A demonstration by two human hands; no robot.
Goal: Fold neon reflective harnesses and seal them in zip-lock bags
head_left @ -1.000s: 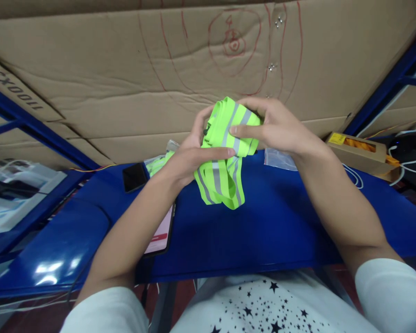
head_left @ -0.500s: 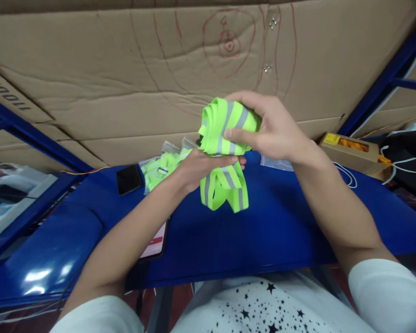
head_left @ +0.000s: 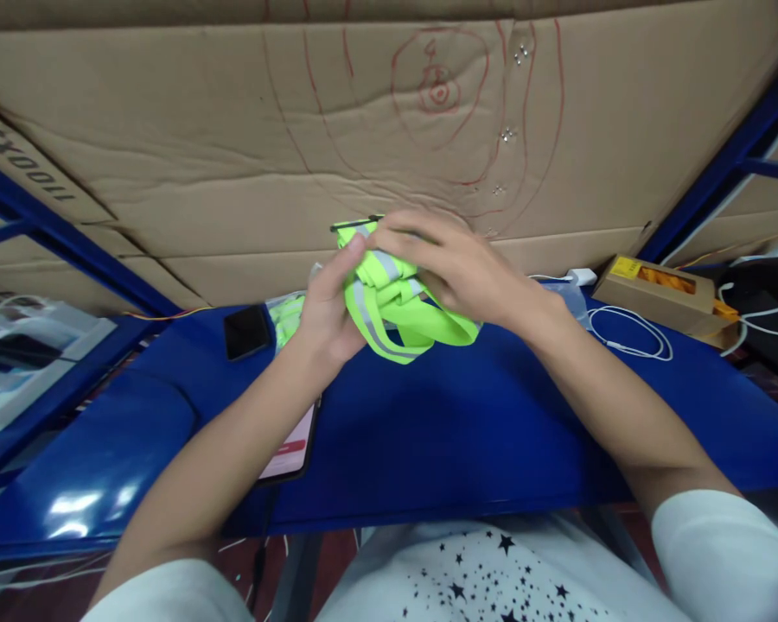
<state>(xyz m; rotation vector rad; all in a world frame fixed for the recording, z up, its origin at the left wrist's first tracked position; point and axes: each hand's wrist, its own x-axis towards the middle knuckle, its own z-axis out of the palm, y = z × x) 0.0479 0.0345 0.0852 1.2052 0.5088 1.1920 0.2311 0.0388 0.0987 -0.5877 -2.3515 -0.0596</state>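
A bundle of neon-yellow reflective strap point(head_left: 389, 302) with grey stripes is held up over the blue table, between both hands. My left hand point(head_left: 330, 311) grips its left side, thumb pressed on top. Across the upper right of the bundle lies my right hand point(head_left: 447, 259), its fingers curled onto the folded layers. A loop of the strap hangs below, and a thin black piece point(head_left: 356, 225) shows along its top edge. Behind my left hand, a clear bag with more neon-yellow material point(head_left: 289, 318) is partly hidden.
On the blue table point(head_left: 460, 432) lie a black phone-like slab point(head_left: 246, 333) and a tablet with a lit screen point(head_left: 290, 449), partly under my left arm. A white cable point(head_left: 635, 328) and a cardboard box point(head_left: 661, 289) sit at right. A cardboard panel point(head_left: 200, 130) rises behind.
The strap bundle has turned and come slightly left, its black piece now on top. My right hand has moved left and down over it; my left hand has turned, its thumb now on top.
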